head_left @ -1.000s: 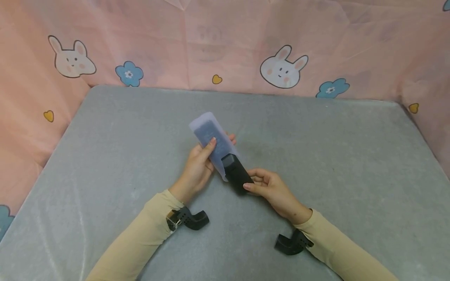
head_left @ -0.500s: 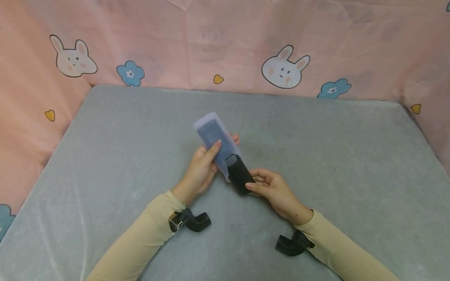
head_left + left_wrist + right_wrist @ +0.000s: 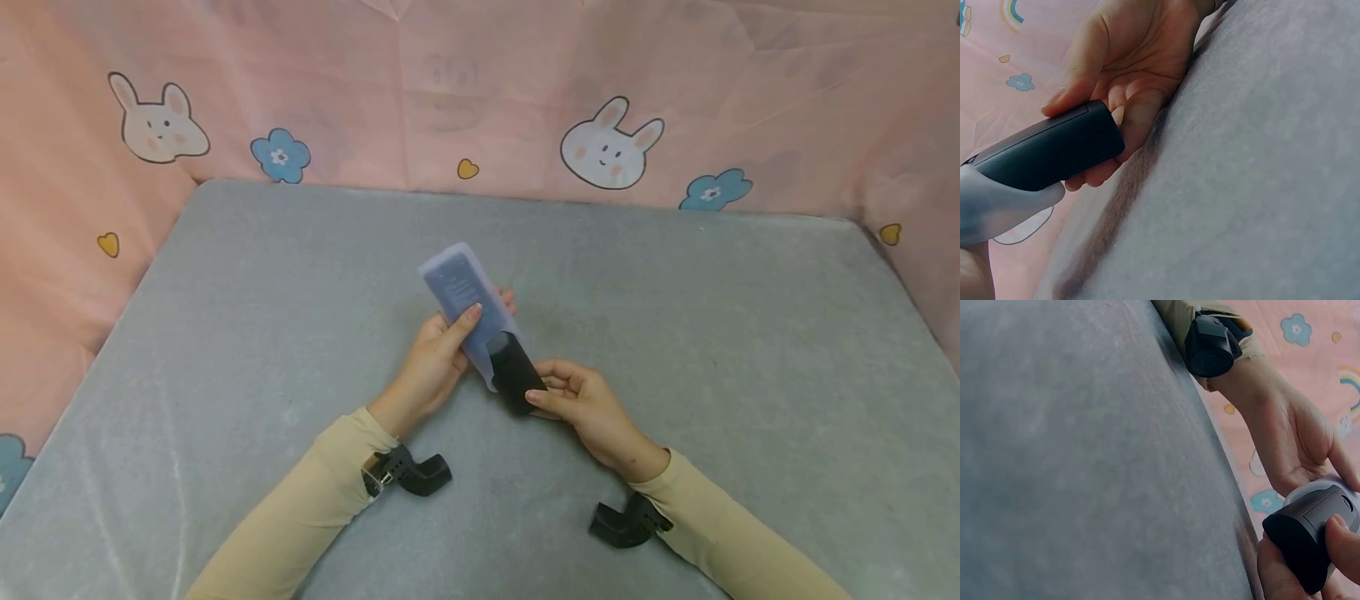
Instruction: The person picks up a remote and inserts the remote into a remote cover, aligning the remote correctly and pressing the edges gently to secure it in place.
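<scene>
My right hand [image 3: 581,404] pinches the bare near end of a black remote [image 3: 515,385], smooth and round-cornered, while my left hand [image 3: 433,360] curls round the translucent bluish sleeve [image 3: 465,296] that covers its far part, both held just above the middle of the grey table [image 3: 712,333]. Faint button rows show through the sleeve (no writing I can read). Bare cloth lies open on every side, out to the pink curtain [image 3: 480,92] with rabbits and flowers along the far edge.
</scene>
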The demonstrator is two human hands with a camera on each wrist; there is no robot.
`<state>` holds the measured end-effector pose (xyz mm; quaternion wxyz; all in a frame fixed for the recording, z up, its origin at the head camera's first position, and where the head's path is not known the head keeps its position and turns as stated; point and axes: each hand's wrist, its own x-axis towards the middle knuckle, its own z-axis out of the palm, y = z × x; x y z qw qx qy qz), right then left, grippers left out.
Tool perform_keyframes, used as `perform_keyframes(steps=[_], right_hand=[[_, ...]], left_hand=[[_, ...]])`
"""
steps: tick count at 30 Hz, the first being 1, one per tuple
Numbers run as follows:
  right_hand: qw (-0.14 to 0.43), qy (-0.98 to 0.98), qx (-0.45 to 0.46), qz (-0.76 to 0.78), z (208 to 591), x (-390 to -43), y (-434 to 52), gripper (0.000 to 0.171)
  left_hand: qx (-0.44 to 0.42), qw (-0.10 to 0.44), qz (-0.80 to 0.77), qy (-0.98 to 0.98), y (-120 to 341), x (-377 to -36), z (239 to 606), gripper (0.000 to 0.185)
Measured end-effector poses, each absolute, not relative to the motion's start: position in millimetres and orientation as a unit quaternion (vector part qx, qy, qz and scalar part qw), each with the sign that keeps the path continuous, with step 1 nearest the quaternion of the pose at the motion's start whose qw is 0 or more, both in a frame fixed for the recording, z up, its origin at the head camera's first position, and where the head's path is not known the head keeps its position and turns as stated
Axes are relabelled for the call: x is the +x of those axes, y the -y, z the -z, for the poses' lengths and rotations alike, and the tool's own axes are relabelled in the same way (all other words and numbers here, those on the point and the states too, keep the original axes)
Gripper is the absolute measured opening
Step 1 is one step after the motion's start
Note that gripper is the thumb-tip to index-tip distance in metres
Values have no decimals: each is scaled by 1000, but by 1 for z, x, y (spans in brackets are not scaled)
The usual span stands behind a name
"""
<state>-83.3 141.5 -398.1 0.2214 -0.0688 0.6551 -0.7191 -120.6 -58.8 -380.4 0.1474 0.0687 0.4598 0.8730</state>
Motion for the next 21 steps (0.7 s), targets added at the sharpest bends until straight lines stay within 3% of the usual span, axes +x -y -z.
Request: perform_keyframes(steps=[4,12,21], right_hand=[[221,-652,-69,722,398,-83,-142,32],[222,-649,-66,724,397,-83,-141,33],[216,-650,-67,726,399,-83,-140,32]], left_hand=[[71,147,-874,-458,59,-121,381,54],[64,148,-871,-464,57,-120,381,40],[73,143,-872,-462,55,-120,384,44]])
